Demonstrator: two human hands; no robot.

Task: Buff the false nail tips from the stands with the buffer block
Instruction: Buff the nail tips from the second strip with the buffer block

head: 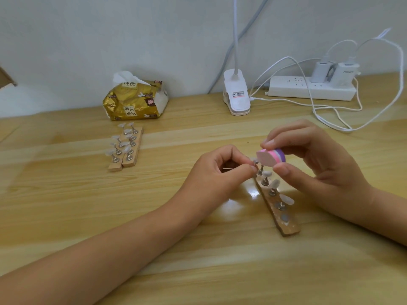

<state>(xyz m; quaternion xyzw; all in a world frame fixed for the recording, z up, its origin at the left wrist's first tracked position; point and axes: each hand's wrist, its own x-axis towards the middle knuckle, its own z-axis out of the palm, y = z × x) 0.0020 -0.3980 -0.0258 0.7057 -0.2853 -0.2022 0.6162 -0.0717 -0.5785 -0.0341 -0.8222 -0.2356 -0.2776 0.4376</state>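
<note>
**Operator:** Where is the buffer block?

**Observer:** In your right hand (312, 159). Your thumb below and your fingertips above pinch the buffer block (272, 158), with its pale pink face turned toward your left hand (222, 170).

**Operator:** And my left?

**Observer:** Its fingers are curled. Your thumb and forefinger pinch a small metal peg carrying a clear nail tip (254, 160). The tip sits just beside the block's face, and I cannot tell whether they touch.

**Operator:** The stands?

**Observer:** The near stand (279, 208) lies on the table (198, 260) right of centre, angled, partly under your hands. Several pegs with tips stand on it, and one bare metal disc shows at the end closest to you. The two far stands (125, 150) lie side by side left of centre, toward the far edge, full of tips.

**Operator:** Anything else?

**Observer:** A gold tissue pack (135, 100) sits behind the far stands. A white clip lamp (236, 95) is at the far edge, and a power strip (308, 88) with chargers is toward the far right corner.
</note>
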